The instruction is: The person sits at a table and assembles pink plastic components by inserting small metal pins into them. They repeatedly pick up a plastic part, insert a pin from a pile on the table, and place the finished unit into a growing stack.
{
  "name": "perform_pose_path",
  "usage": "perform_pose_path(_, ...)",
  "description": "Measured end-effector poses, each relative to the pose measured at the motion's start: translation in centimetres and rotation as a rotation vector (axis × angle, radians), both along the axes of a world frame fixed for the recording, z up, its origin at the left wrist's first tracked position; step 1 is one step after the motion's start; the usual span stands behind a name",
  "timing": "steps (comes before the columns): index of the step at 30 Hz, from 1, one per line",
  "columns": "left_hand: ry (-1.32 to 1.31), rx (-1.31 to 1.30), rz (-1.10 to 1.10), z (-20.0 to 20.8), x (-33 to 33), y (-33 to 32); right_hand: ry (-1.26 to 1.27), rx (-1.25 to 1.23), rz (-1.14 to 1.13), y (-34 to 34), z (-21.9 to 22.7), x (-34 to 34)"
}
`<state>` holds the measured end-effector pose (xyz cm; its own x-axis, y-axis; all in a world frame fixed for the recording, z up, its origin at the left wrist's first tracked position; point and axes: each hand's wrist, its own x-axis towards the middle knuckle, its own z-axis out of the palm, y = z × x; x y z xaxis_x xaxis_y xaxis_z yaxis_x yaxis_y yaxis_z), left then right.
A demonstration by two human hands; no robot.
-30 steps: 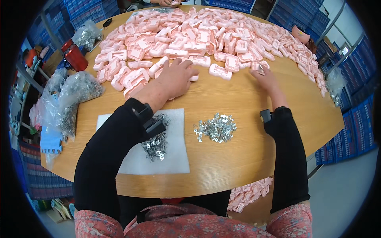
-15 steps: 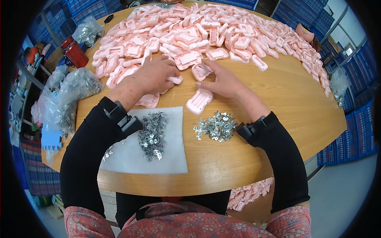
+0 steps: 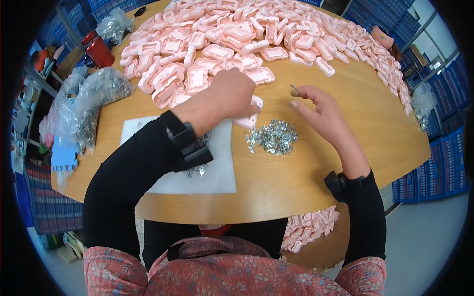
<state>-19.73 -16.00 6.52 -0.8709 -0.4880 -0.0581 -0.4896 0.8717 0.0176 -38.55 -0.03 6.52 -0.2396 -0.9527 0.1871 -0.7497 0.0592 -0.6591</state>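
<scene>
One pink plastic piece (image 3: pixel 250 117) lies on the table (image 3: pixel 345 163) just near of the big pink heap (image 3: pixel 256 34), under my left hand (image 3: pixel 232 93), fingers closed on it. My right hand (image 3: pixel 318 106) pinches a small metal clip (image 3: pixel 295 90); loose clips (image 3: pixel 274 137) lie between, near a white sheet (image 3: pixel 217 170).

Left hand (image 3: pixel 232 96) curled, palm down; right hand (image 3: pixel 321 111) raised, thumb and forefinger pinched, seemingly closed.
</scene>
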Motion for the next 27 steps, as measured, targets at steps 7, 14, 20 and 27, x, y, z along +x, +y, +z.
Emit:
perform_pose_path(7,-0.082,0.07,0.08,1.2,-1.3,0.0,-0.051,-0.101,-0.036,7.6,1.0,1.8)
perform_pose_path(14,0.072,0.033,0.136,-0.6,-1.0,-1.9,-0.166,-0.012,-0.166,14.7,0.3,2.8)
perform_pose_path(20,-0.044,0.085,-0.017,0.4,-0.7,0.1,-0.357,0.039,-0.284,19.6,-3.9,2.6)
perform_pose_path(27,-0.243,0.03,-0.168,1.2,-1.4,0.4,-0.412,0.037,-0.329,21.4,-3.1,4.6)
